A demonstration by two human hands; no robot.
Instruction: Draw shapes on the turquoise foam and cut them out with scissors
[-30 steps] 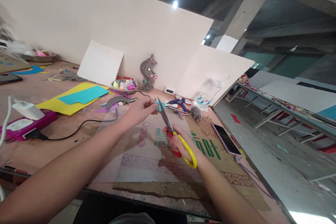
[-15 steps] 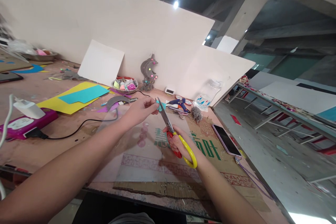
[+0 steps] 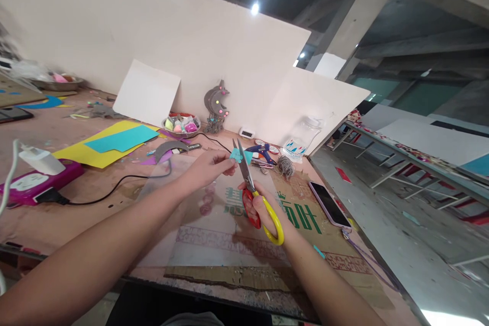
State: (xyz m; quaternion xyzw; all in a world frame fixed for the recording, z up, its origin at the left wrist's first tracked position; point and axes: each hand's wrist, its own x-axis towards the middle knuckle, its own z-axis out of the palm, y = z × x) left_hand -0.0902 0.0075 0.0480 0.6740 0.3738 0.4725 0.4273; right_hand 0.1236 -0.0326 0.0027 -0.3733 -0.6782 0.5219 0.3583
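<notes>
My left hand (image 3: 214, 167) pinches a small piece of turquoise paper (image 3: 247, 156) by its left end. Scissors (image 3: 246, 175) with one red and one yellow handle are gripped in my right hand (image 3: 263, 209). Their blades are slightly apart and point up and away, with the paper at the blades. Beneath both hands lies a cardboard sheet (image 3: 344, 260) with green lettering, partly under a translucent sheet. Near my right forearm a small turquoise scrap (image 3: 319, 251) rests on the cardboard.
Yellow paper (image 3: 107, 158) and a turquoise sheet (image 3: 122, 138) lie at the left, beyond a magenta power strip (image 3: 42, 183). A glue gun (image 3: 263, 152), grey yarn (image 3: 285, 166) and a clear jar (image 3: 301, 137) stand behind; a phone (image 3: 329, 204) lies right. A grey crescent ornament (image 3: 217, 104) leans against the board.
The held paper has turned and shows more of its surface to the right. My left hand has shifted slightly right, the scissor blades have parted a little, and a turquoise scrap now lies near my right forearm.
</notes>
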